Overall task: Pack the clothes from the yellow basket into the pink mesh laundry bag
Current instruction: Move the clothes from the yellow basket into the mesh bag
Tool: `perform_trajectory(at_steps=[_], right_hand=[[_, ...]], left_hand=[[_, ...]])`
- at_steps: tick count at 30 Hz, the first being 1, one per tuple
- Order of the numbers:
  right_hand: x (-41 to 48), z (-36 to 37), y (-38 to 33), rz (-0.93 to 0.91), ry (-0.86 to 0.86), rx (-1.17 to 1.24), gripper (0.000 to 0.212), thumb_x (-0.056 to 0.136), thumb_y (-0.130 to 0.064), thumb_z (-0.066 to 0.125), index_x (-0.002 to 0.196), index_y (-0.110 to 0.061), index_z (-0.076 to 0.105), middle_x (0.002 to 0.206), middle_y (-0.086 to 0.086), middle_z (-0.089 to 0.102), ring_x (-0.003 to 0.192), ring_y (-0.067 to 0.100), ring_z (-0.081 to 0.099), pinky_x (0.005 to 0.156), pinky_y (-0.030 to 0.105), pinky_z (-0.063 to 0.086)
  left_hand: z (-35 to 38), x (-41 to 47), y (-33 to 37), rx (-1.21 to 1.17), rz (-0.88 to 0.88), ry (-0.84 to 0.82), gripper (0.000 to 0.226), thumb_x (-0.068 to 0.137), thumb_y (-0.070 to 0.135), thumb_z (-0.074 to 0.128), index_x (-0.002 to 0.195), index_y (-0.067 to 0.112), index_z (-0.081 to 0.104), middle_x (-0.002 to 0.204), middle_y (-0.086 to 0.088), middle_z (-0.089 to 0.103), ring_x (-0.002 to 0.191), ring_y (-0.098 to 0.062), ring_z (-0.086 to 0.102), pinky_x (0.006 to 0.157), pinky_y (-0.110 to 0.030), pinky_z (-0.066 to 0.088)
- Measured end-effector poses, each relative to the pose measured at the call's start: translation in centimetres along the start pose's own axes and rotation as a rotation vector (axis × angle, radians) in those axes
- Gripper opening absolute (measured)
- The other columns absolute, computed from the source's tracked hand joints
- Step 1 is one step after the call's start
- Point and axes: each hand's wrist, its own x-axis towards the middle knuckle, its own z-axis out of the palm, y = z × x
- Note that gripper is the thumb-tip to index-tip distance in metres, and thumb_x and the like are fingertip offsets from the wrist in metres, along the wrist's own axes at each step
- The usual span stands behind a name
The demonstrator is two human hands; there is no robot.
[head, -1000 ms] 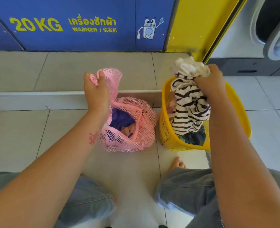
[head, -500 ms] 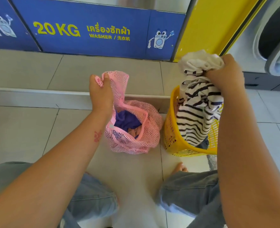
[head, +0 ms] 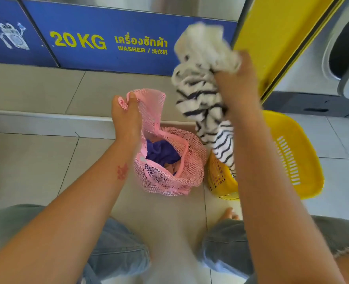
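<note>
Head-down view over two bare forearms above a tiled floor (head: 36, 167).

Right hand (head: 237, 87) raised, fingers curled tight round a bunched striped garment (head: 202, 107): cream fabric with narrow dark stripes, a plain pale wad bulging above the fist, the striped length hanging below it. Smeared by motion blur at the top, so no telling what kind of garment. Lower end slips behind the right forearm just over the yellow basket (head: 304, 152); contact with the basket impossible to judge. Basket below and to the right of that hand, bright plastic with slotted and perforated walls, its inside mostly hidden by the arm.

Left hand (head: 126, 119) pinches the rim of the pink mesh laundry bag (head: 192, 160), one side lifted, mouth gaping. Bag below and just right of this hand, on the floor, close against the basket's left wall. Open-weave pink net with a solid pink band round the mouth. Inside, a purple cloth (head: 161, 152) and something pale under it, too crumpled to name.

Beyond both hands, a blue washer panel (head: 108, 44) reading "20 KG WASHER". Far right of the right hand, a round machine door (head: 345, 58), cut off by the frame. Nearer than the hands, knees in pale jeans (head: 118, 253) and bare toes (head: 230, 215).
</note>
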Motion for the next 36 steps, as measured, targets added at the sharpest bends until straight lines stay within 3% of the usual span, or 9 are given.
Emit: perform_trajectory(at_steps=[2,8,13,16,20,25,27,31,36], right_hand=[[-3.5,3.7,3.1,0.069,-0.017,-0.101,0.027,0.083,-0.002,0.058,0.108,-0.011,0.055,0.092,-0.001,0.060,0.081,0.016,0.055,0.056,0.012,0.037],[-13.6,11.8,11.7,0.135,-0.346,-0.432,0.038,0.084,-0.009,0.057,0.121,-0.019,0.054,0.110,0.013,0.055,0.100,0.031,0.052,0.080,0.035,0.043],[-12.2,13.6,14.3,0.159,-0.894,-0.633,0.054,0.087,-0.010,0.058,0.139,-0.016,0.042,0.130,0.017,0.047,0.116,0.036,0.050,0.089,0.034,0.041],[-10.6,12.9,14.1,0.171,-1.010,-0.651,0.057,0.090,-0.011,0.056,0.144,-0.019,0.038,0.137,0.016,0.047,0.119,0.033,0.053,0.091,0.031,0.044],[-9.0,10.5,12.1,0.092,-0.961,-0.787,0.050,0.093,-0.026,0.051,0.141,-0.031,0.040,0.135,0.009,0.054,0.117,0.031,0.057,0.095,0.040,0.050],[-4.1,3.8,10.4,-0.113,-0.346,-0.574,0.071,0.081,-0.044,0.068,0.142,-0.036,0.032,0.127,0.007,0.052,0.117,0.024,0.047,0.096,0.039,0.041],[-1.7,1.1,11.8,-0.007,-0.171,-0.661,0.087,0.075,-0.061,0.065,0.147,-0.036,0.022,0.143,0.009,0.041,0.131,0.030,0.038,0.103,0.050,0.034],[0.8,-2.6,15.9,0.366,-0.295,-0.663,0.110,0.073,-0.071,0.063,0.154,-0.030,-0.001,0.163,0.004,0.009,0.149,0.030,0.012,0.117,0.056,0.017],[-0.6,-4.5,18.7,0.554,-0.565,-0.288,0.116,0.066,-0.063,0.076,0.153,-0.034,0.007,0.162,0.000,0.017,0.147,0.022,0.024,0.117,0.043,0.028]], left_hand=[[-0.3,0.1,0.0,-0.064,-0.010,-0.005,0.031,0.099,0.033,0.047,0.076,0.022,0.029,0.074,-0.001,0.033,0.065,-0.013,0.033,0.060,-0.029,0.033],[-0.6,1.0,-0.8,-0.061,-0.050,-0.134,0.028,0.095,0.043,0.049,0.074,0.028,0.038,0.077,0.004,0.047,0.073,-0.015,0.049,0.066,-0.033,0.045],[0.2,0.6,-1.7,0.053,0.004,-0.270,0.030,0.097,0.042,0.048,0.073,0.032,0.035,0.068,0.012,0.041,0.052,0.004,0.042,0.045,-0.009,0.036],[0.4,0.5,-1.8,0.057,0.023,-0.247,0.033,0.099,0.040,0.047,0.072,0.029,0.031,0.068,0.010,0.034,0.045,0.004,0.037,0.042,-0.008,0.032],[0.4,0.8,-1.3,0.048,0.016,-0.183,0.028,0.100,0.040,0.045,0.082,0.019,0.041,0.072,0.010,0.037,0.048,0.006,0.040,0.046,-0.008,0.035],[0.5,0.8,-0.8,0.015,-0.017,-0.132,0.032,0.100,0.039,0.045,0.074,0.028,0.030,0.074,0.008,0.035,0.060,-0.003,0.036,0.056,-0.017,0.035],[0.5,0.7,-0.9,0.005,-0.038,-0.127,0.028,0.099,0.040,0.045,0.077,0.026,0.033,0.080,0.003,0.040,0.068,-0.009,0.040,0.062,-0.022,0.038],[1.0,0.4,-1.2,0.000,-0.069,-0.131,0.027,0.098,0.042,0.045,0.081,0.024,0.034,0.087,-0.004,0.044,0.075,-0.015,0.044,0.069,-0.030,0.041],[1.2,0.4,-1.4,0.017,-0.057,-0.132,0.025,0.098,0.042,0.045,0.093,0.018,0.040,0.090,-0.001,0.046,0.076,-0.012,0.045,0.068,-0.026,0.040]])
